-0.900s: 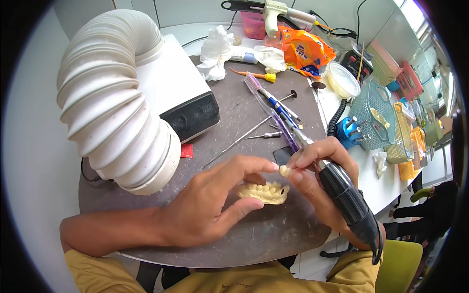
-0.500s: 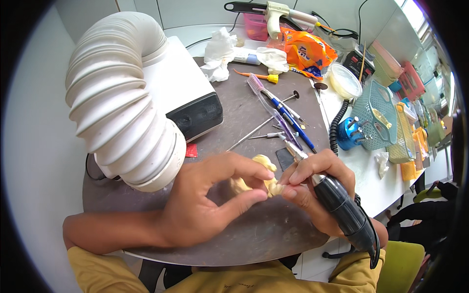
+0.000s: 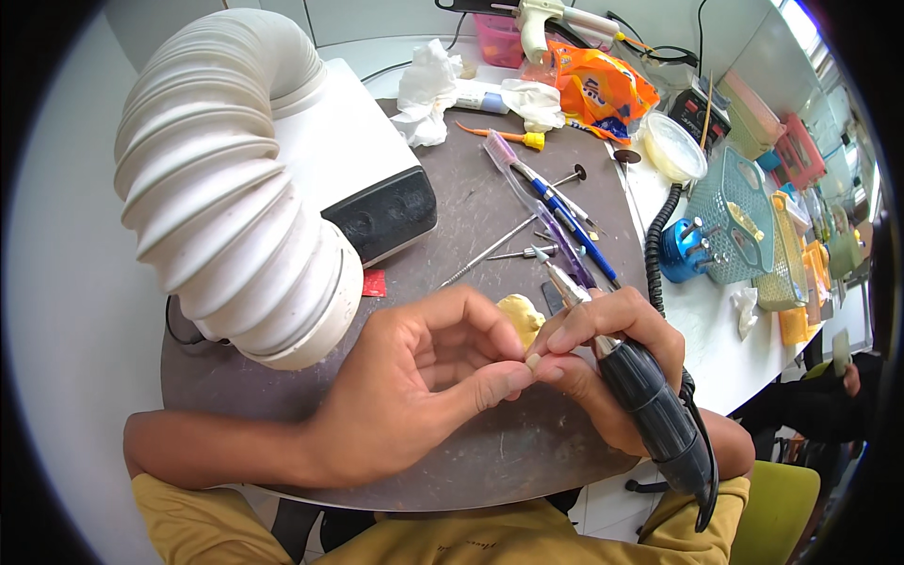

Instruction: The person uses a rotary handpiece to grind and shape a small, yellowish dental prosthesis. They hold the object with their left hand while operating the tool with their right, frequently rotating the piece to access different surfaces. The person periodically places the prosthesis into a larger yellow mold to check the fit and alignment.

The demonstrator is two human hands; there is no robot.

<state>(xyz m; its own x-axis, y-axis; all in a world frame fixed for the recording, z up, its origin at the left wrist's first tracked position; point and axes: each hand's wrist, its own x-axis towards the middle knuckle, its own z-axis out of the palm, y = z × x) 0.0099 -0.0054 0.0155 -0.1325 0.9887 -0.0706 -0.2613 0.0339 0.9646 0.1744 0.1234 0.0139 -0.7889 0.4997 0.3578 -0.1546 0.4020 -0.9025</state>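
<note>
— What sort of place is this?

— A crowded workbench. There is a round dark work board (image 3: 490,226) in front of the person, and a fat ribbed white hose (image 3: 226,207) curls down onto it from a white box (image 3: 348,151) at the back left. Loose hand tools (image 3: 556,202) lie across the far half of the board; beyond them are crumpled tissues (image 3: 424,80), an orange packet (image 3: 598,89), a glue gun (image 3: 546,19), a clear lidded tub (image 3: 673,146), a blue bur stand (image 3: 683,250) and a teal basket (image 3: 739,212).

— And the hands?

— The left hand (image 3: 414,395) is curled, thumb and fingers pinched narrow around a small pale yellow cast (image 3: 521,318), which sits between the two hands just above the board, near the hose mouth. Most of it is hidden by fingers. The right hand (image 3: 603,367) is wrapped around a black rotary handpiece (image 3: 650,405), held like a pen, its metal nose pointing up and away past the cast. The fingertips of both hands meet at the cast.

— How far along does the work look?

— Hard to say. I'd judge it mid-way: the cast is gripped and the handpiece is in hand, but the tip doesn't appear to be on the piece right now, so it looks like a check or re-grip between passes. No dust or finished surface shows clearly enough to tell what's done; whatever shaping remains can't be read from here.
</note>
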